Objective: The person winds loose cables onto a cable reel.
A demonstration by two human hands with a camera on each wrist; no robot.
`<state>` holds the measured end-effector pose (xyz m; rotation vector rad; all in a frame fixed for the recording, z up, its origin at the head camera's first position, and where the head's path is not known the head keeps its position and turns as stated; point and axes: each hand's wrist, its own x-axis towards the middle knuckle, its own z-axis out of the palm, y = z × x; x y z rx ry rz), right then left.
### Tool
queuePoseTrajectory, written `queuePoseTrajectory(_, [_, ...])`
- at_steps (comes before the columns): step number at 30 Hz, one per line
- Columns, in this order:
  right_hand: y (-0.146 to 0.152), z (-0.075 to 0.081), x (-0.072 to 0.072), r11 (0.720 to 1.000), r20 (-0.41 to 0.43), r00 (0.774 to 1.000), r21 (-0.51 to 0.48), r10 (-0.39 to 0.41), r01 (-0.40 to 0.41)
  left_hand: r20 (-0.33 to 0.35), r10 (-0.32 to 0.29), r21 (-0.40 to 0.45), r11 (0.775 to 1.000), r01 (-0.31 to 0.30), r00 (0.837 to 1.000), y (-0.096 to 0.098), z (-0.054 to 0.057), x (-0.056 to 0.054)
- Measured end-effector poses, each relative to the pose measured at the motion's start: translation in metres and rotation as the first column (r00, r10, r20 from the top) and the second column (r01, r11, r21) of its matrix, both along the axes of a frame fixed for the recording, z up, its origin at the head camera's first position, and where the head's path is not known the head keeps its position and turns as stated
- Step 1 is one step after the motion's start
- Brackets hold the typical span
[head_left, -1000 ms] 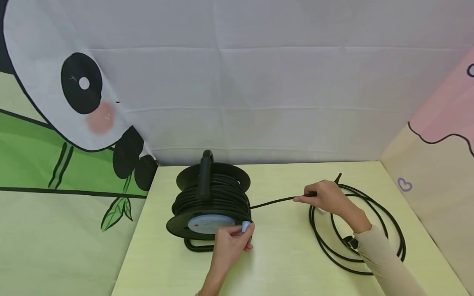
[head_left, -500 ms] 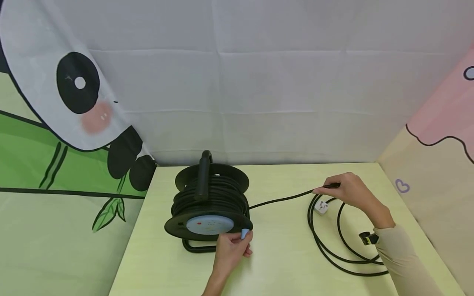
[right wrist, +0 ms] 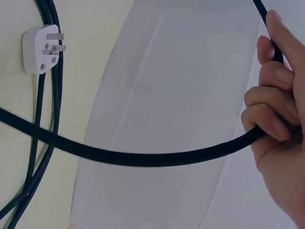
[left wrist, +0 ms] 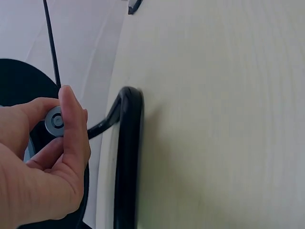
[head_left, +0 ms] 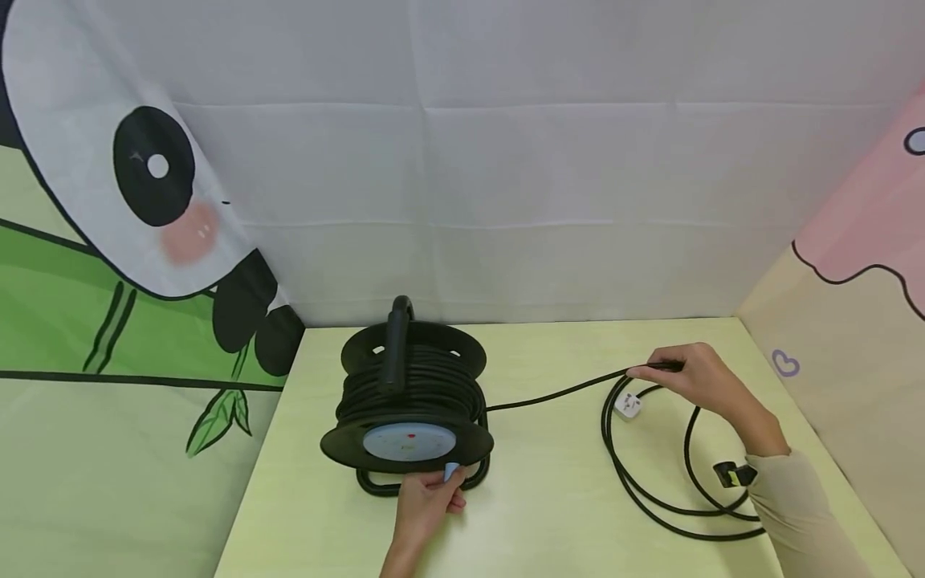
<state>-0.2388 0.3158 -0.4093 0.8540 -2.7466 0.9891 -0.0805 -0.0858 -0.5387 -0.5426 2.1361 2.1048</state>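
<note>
A black cable reel (head_left: 408, 393) with a blue socket plate (head_left: 409, 442) stands on the table, several turns of cable wound on its drum. At its front rim my left hand (head_left: 426, 502) pinches the small blue crank knob (head_left: 451, 471); the left wrist view shows the knob's round end (left wrist: 55, 121) between thumb and fingers. My right hand (head_left: 697, 377) grips the black cable (head_left: 556, 394), which runs from the reel's right side up to the fingers. In the right wrist view the fingers curl round this cable (right wrist: 152, 160), and it leaves the hand in a loose bow.
Loose cable loops (head_left: 636, 490) lie on the table (head_left: 549, 514) at the right, below the right forearm. A white three-pin plug (head_left: 628, 406) rests by them. The reel's black tube stand (left wrist: 127, 157) juts out at the front. A printed cloth (head_left: 549, 168) hangs behind.
The right hand has moved to the right along the cable, and the plug has come into view. The knob and left hand have swung left and down round the reel's rim; the socket plate has turned.
</note>
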Motion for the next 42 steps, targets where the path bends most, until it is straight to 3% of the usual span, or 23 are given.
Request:
queuePoseTrajectory(11, [0.015, 0.001, 0.013, 0.995, -0.010, 0.995, 0.000, -0.097, 0.097, 0.040, 0.057, -0.008, 0.998, -0.057, 0.998, -0.028, -0.010, 0.006])
queuePoseTrajectory(19, [0.028, 0.002, 0.025, 0.993, -0.005, 0.993, -0.009, -0.120, 0.120, 0.071, 0.164, -0.070, 0.985, -0.159, 0.984, -0.055, -0.012, 0.011])
queuePoseTrajectory(27, [0.047, -0.008, 0.026, 0.977, 0.049, 0.976, 0.017, -0.211, 0.211, 0.097, 0.230, -0.121, 0.968, -0.218, 0.968, -0.079, 0.004, 0.016])
queuePoseTrajectory(42, [0.054, -0.024, 0.022, 0.977, 0.058, 0.979, 0.096, -0.197, 0.191, 0.118, 0.294, -0.167, 0.947, -0.273, 0.949, -0.112, 0.037, 0.022])
